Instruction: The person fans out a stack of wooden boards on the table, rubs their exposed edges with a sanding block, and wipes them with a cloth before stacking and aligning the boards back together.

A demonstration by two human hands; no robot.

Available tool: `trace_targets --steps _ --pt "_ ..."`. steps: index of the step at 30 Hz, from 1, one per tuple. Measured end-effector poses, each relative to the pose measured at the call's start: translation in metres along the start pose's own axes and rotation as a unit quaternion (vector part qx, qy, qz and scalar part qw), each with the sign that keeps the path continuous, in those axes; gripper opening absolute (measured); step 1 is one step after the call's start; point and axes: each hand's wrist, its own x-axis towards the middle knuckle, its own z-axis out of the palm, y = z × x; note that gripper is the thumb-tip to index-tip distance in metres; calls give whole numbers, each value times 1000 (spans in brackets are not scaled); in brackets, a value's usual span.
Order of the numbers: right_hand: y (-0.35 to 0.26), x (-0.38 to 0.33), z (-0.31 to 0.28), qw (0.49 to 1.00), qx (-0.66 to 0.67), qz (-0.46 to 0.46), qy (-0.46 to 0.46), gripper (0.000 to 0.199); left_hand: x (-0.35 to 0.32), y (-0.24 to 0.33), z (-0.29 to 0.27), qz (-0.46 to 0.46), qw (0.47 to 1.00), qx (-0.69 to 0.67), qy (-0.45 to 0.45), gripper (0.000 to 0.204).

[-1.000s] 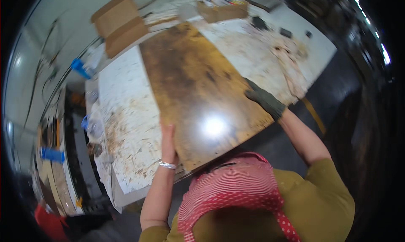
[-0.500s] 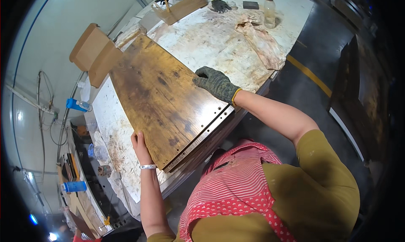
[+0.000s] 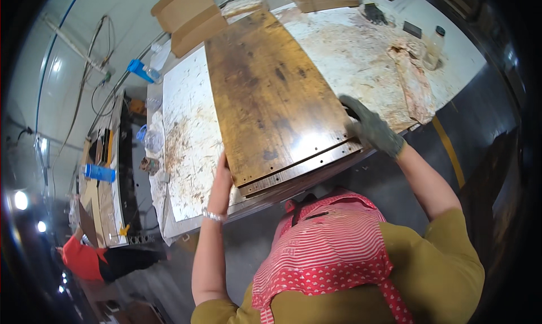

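if the push is uneven, the upper board (image 3: 271, 92) could scrape the lower board (image 3: 303, 166). whether left hand (image 3: 221, 180) or right hand (image 3: 375, 132) grips, i cannot tell.

White glare hits the brown board (image 3: 274, 92); the fisheye rim darkens.

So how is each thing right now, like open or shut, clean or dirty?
Left hand: bare, at the top board's left edge
Right hand: gloved, at its right edge
Top board: lying flat
Lower board: mostly covered
Left cardboard box: open
Bottle: standing, capped
Cloth: crumpled, stained
White tabletop: stained
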Motion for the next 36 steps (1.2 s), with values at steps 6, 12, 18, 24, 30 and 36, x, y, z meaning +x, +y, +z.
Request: trace_targets --steps 6,12,18,24,30,36 --pt "30 -29 11 979 -116 -167 12 94 -49 -25 22 77 991 111 20 87" --pt "36 -27 20 988 -58 -137 29 89 -49 -32 21 92 992 67 57 77" --pt "34 -28 24 994 -21 -100 48 85 -45 -27 28 101 989 59 91 70" --pt "33 -29 26 988 -45 -136 65 81 -45 -31 36 111 985 39 123 64" --pt "44 -30 25 979 -111 -154 72 82 -48 -32 29 110 989 38 96 68" --pt "54 -35 32 979 -86 -162 91 80 -51 -39 37 92 985 74 124 58"
